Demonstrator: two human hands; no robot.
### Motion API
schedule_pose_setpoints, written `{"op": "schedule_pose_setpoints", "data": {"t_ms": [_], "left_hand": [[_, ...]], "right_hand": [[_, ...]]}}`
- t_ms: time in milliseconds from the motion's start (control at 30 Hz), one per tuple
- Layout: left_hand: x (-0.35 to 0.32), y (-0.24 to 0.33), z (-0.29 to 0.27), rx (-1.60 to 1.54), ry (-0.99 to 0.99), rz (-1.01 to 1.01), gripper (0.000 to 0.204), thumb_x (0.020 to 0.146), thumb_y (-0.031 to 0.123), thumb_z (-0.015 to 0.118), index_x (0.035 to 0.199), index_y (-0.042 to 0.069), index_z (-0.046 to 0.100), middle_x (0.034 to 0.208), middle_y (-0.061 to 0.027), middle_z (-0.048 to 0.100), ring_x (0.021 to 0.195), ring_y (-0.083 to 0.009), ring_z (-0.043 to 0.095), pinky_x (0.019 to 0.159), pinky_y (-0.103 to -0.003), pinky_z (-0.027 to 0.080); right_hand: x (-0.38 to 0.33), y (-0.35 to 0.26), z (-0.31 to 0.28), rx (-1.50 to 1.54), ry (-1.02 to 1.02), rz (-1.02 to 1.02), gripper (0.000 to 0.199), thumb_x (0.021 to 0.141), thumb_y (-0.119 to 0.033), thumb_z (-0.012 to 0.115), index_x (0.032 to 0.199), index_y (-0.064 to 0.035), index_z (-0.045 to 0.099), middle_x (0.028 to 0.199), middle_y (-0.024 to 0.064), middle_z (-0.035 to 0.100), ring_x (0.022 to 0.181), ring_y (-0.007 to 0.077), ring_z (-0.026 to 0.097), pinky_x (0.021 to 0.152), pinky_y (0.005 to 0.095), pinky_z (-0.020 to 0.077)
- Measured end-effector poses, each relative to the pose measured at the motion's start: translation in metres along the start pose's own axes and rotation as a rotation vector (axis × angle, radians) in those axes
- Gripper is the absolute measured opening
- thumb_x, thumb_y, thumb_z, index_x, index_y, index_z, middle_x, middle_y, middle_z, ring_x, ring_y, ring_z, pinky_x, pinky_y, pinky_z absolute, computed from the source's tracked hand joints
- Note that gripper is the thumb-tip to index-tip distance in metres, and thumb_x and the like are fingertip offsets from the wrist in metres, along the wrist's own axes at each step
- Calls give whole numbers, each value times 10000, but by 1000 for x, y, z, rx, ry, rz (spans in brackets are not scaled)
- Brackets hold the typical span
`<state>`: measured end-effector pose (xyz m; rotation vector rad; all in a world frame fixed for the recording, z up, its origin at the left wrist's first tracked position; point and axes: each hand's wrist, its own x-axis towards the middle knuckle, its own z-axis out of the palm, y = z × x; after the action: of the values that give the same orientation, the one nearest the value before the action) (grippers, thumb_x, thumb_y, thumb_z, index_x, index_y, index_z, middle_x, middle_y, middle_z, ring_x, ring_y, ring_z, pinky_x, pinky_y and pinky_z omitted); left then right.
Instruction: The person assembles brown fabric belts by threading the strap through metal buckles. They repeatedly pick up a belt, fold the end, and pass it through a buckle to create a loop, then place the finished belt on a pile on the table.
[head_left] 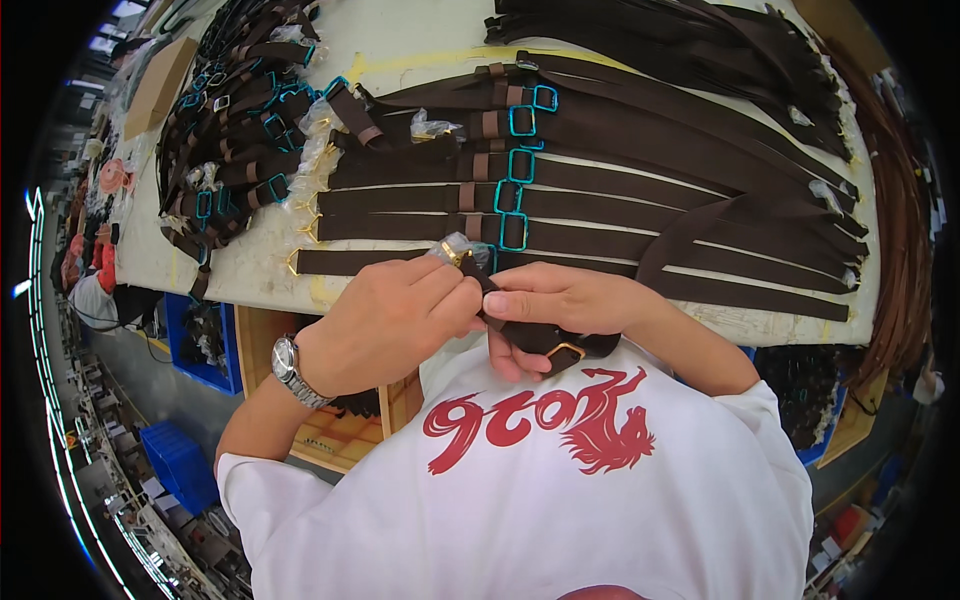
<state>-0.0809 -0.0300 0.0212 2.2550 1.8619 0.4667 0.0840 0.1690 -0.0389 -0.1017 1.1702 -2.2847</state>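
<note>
Close to my body, at the table's near edge, both hands are closed on a dark brown strap (pixel 525 334). My left hand (pixel 385 315), wearing a metal watch, pinches it near a gold-coloured clasp (pixel 452 252) partly wrapped in clear plastic. My right hand (pixel 570 300) grips it with the thumb on top and fingers curled underneath. Below the right hand hangs a gold-coloured metal ring or buckle (pixel 566 351). Just beyond my hands lie several dark brown straps (pixel 610 208) side by side, with blue rectangular buckles (pixel 513 195) in a line. Fingers hide part of the held strap.
A tangled heap of straps with blue buckles (pixel 240 150) covers the pale table's (pixel 265 280) left side. More dark straps (pixel 670 55) are piled at the far right. Reddish-brown strips (pixel 900 230) hang off the right edge. Blue bins (pixel 180 465) and wooden boxes (pixel 265 350) stand lower.
</note>
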Motion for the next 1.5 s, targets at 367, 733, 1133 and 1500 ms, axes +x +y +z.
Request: {"op": "schedule_pose_setpoints", "data": {"t_ms": [367, 733, 1133, 1500], "left_hand": [[-34, 26, 23, -1559, 597, -995, 300, 1114, 240, 627, 898, 34, 656, 644, 17, 551, 511, -39, 409, 479, -230, 293], [-29, 27, 1, -185, 603, -379, 229, 1016, 167, 648, 1067, -16, 776, 983, -132, 739, 946, -313, 692, 991, -429, 542], [-56, 11, 19, -753, 567, -566, 312, 904, -34, 725, 690, -49, 499, 613, -42, 476, 574, -147, 448, 551, -328, 336], [-94, -6, 27, -528, 238, -740, 215, 956, 82, 728, 800, -38, 641, 723, -73, 643, 645, -175, 562, 626, -305, 435]], "right_hand": [[-27, -18, 36, -1423, 770, -469, 541, 856, -255, 915, 1250, -74, 591, 1312, 114, 668, 1208, 317, 641, 1036, 444, 505], [-22, -6, 39, -819, 376, -491, 118, 987, -59, 737, 944, 28, 670, 1398, 157, 605, 1203, 342, 608, 1016, 442, 504], [-65, -21, 33, -1032, 320, -476, 151, 891, -32, 811, 828, -7, 676, 1522, 196, 555, 1390, 389, 545, 1066, 497, 508], [-74, -14, 32, -1002, 149, -568, 176, 911, -18, 787, 868, 34, 624, 1274, 211, 662, 1145, 404, 650, 1030, 534, 533]]}}
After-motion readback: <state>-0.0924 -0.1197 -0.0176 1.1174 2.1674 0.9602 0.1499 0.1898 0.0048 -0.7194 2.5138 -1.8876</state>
